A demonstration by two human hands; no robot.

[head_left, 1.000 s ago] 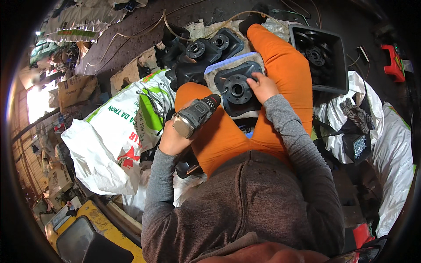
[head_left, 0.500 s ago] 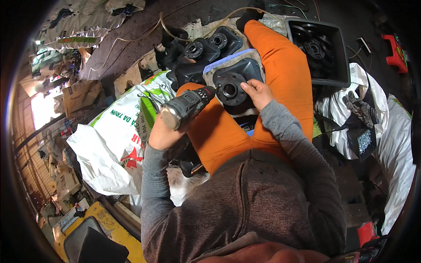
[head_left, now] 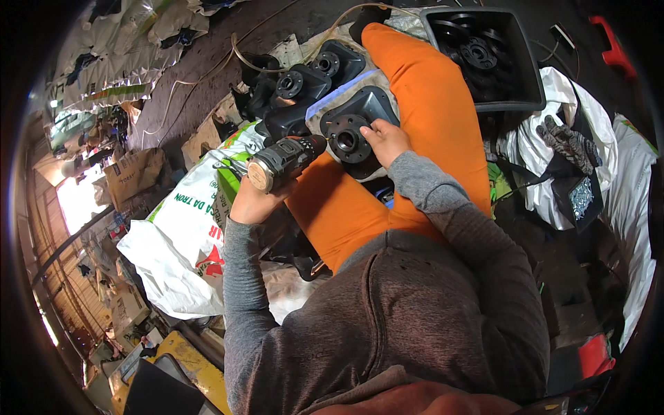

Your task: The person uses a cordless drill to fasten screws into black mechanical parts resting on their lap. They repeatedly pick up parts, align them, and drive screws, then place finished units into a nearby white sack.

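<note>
In the head view, a person in orange trousers [head_left: 432,83] sat with a cordless drill [head_left: 287,160] gripped in the left hand [head_left: 254,202], its chuck aimed at a round black flange [head_left: 338,129]. The flange lay between the two hands, ahead of the left and just beside the right, against a black, round-cornered housing [head_left: 374,104] set between the trouser legs. The right hand [head_left: 389,142] was narrow, its thumb and forefinger at the flange's right rim; whether they pinched that rim could not be told. The chuck stood close to the flange's left edge, any contact at the bit's tip too small to tell. Farther off to the left, more black flanged housings [head_left: 316,80] sat bunched together. A dark gray crate [head_left: 508,106] of black round parts stood beyond the right leg, near a patterned glove [head_left: 568,145] on a white sack [head_left: 529,135].
</note>
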